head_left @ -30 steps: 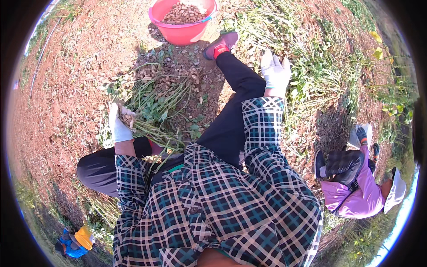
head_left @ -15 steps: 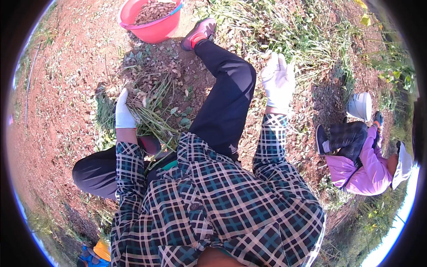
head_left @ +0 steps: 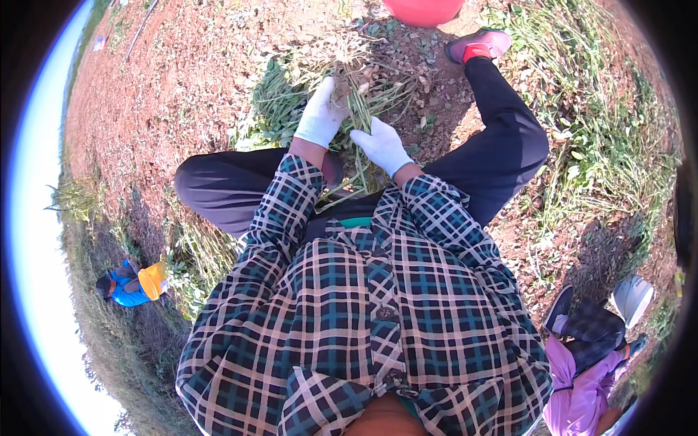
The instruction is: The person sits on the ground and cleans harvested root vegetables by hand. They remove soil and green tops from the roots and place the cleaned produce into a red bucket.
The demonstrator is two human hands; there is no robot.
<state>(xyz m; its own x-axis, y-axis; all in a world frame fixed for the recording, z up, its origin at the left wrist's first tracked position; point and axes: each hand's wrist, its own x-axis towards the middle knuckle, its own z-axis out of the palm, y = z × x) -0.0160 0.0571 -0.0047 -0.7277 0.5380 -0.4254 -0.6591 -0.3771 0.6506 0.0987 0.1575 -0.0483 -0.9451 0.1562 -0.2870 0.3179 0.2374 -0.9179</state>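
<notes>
Here, the left hand, gloved, is curled round a bunch: limp green stems, pale and stringy at the far end, between both hands. Rightward, the gloved right hand touches the stems, its closure unclear.

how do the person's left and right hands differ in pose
The left hand sits farther from the body, while the right hand is closer to it. The left hand points up and slightly right in the picture; the right hand points up and left. Both wear white gloves and are at the green stems; how firmly either grips is unclear.
</notes>
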